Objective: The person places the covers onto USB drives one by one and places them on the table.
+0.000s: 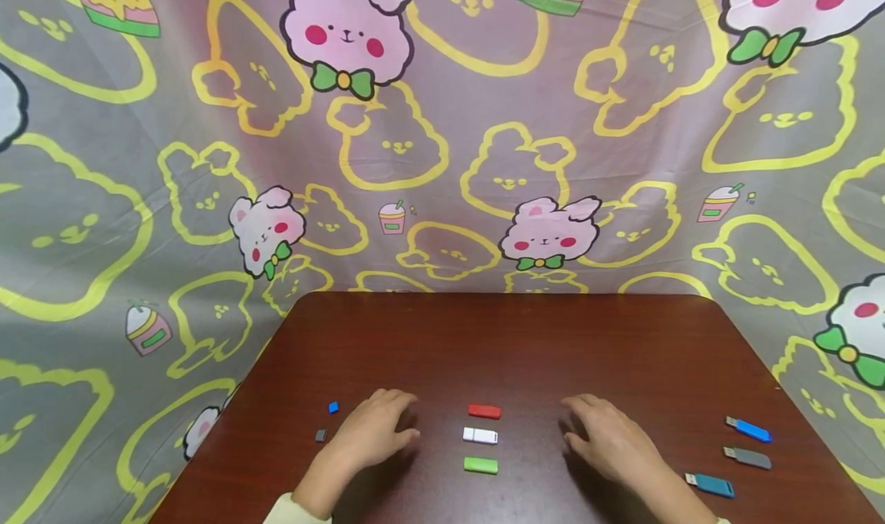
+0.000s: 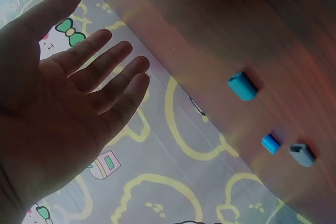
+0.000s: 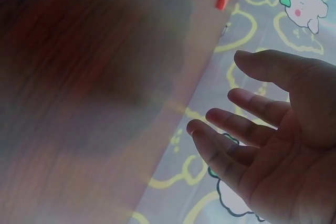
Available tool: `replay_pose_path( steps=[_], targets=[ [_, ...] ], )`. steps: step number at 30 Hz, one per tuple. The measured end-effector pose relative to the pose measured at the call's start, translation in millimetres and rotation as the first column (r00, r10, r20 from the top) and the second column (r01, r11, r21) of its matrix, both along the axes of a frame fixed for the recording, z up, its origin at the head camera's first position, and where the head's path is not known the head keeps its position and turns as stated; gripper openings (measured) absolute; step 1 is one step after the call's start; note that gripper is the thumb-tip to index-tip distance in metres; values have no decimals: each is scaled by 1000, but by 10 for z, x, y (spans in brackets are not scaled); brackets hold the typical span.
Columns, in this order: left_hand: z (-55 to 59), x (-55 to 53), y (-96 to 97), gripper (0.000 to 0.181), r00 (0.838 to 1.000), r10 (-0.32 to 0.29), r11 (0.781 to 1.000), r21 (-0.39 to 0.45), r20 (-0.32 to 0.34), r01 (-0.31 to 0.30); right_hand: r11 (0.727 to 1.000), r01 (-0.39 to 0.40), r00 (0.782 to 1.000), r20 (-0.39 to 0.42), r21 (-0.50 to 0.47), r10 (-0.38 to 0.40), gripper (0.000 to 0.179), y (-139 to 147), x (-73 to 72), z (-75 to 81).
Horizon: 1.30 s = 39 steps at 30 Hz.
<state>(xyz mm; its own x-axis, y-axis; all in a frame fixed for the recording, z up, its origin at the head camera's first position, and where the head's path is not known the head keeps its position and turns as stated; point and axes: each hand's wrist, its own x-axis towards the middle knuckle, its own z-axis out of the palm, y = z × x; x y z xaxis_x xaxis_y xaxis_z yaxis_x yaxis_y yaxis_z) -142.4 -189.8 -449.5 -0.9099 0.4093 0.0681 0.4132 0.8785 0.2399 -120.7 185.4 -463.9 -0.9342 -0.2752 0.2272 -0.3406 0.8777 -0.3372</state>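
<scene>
My left hand [image 1: 371, 429] hovers over the table, fingers relaxed and holding nothing. Beside it lie a small blue USB cap [image 1: 334, 407] and a grey USB cap [image 1: 321, 436]; a teal cap [image 2: 243, 86] shows in the left wrist view but is hidden in the head view. Between the hands, a red USB stick [image 1: 485, 412], a white one [image 1: 480, 436] and a green one [image 1: 480, 465] form a column. Empty too, my right hand [image 1: 608, 437] has loosely bent fingers. To its right are blue [image 1: 749, 429], grey [image 1: 747, 458] and teal [image 1: 710, 485] USB sticks with bare metal plugs.
The dark brown wooden table [image 1: 512, 339] has rounded far corners. A patterned cloth [image 1: 442, 147] with cartoon rabbits hangs behind it and along both sides.
</scene>
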Motion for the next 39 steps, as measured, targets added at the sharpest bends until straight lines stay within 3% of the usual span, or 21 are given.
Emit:
replay_pose_path(
  steps=[9, 16, 22, 30, 39],
  targets=[
    [2, 1, -131, 47, 999, 36, 998, 41, 30, -37, 1000, -2, 999, 50, -8, 2, 46, 143, -4, -7],
    [-12, -2, -294, 48, 992, 112, 992, 57, 58, -116, 999, 38, 994, 101, -7, -37, 47, 412, -19, -4],
    [-13, -54, -418, 43, 986, 166, 985, 50, 30, -167, 998, 64, 994, 89, -10, -63, 46, 607, -28, 3],
    [-43, -95, -557, 41, 975, 219, 975, 41, 29, -220, 992, 123, 973, 196, 12, -123, 49, 856, -76, 58],
    [-73, -169, -749, 39, 967, 252, 967, 27, 43, -253, 987, 157, 963, 213, 41, -162, 51, 1203, -121, 38]
  ],
)
